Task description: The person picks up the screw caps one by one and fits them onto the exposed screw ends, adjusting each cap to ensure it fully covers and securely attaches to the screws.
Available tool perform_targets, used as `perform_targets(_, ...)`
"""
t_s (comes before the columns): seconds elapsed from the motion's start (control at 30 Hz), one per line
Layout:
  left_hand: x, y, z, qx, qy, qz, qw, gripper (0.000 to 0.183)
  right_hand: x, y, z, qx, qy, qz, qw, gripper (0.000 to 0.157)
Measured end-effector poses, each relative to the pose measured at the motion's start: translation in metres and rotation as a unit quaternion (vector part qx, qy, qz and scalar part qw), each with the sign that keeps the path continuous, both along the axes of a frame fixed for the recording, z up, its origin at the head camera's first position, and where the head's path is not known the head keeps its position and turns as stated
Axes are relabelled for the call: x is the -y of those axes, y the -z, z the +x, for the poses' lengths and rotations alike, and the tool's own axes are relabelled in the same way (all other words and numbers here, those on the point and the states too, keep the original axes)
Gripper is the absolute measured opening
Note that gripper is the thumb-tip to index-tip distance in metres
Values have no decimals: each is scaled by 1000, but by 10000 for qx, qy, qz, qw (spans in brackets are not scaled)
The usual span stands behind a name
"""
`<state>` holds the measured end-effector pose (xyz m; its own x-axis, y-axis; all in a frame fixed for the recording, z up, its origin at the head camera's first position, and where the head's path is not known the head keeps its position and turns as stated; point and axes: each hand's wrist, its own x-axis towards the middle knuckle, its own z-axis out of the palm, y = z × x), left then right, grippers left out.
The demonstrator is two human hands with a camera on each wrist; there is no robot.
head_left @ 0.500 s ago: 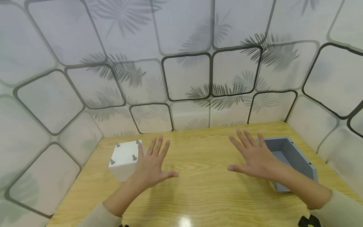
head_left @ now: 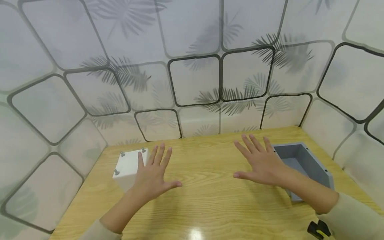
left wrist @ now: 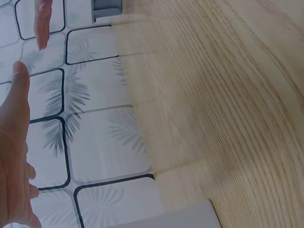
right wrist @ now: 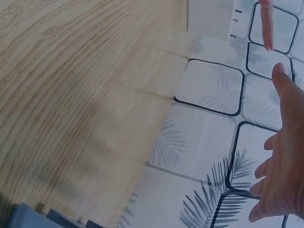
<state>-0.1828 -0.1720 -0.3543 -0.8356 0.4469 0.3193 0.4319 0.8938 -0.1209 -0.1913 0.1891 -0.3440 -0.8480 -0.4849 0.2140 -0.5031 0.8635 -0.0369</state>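
Both hands hover over the wooden table with fingers spread and nothing held. My left hand [head_left: 151, 176] is nearest a white box [head_left: 129, 163] with grey pegs on its top, and overlaps its right side in the head view. My right hand [head_left: 264, 166] is held in front of a grey open bin [head_left: 315, 168], whose near left part the hand and forearm hide. In the left wrist view the left thumb [left wrist: 18, 90] points up at the edge. The right wrist view has the right hand [right wrist: 287, 166] at its right side.
The wooden table [head_left: 207, 196] ends against a patterned wall covering [head_left: 195, 81] at the back and both sides. A black strap piece [head_left: 319, 230] hangs by the right sleeve.
In the head view, both hands have shifted slightly left, the right one a little more and slightly upward. The fingers stay spread; the box and bin stand where they were.
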Motion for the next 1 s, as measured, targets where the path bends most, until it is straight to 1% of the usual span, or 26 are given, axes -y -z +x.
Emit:
perform_targets(0.2,5,-2,0,161,-151,21,9998,108,6,-2,-3,-30,-29,63,10000,96)
perform_targets(0.47,11,-3,1,213,-232,84,9995,106,16,-3,-6,66,-64,-5,10000,96)
perform_targets(0.67,17,-6,2,191,-306,87,9993,106,23,-5,-9,79,-143,-70,9998,97)
perform_targets(0.8,20,-8,3,139,-332,77,9993,106,28,-7,-10,40,-190,-14,9998,97)
perform_targets(1.0,26,-8,3,127,-392,93,9991,107,33,-10,-11,31,-263,54,9996,97)
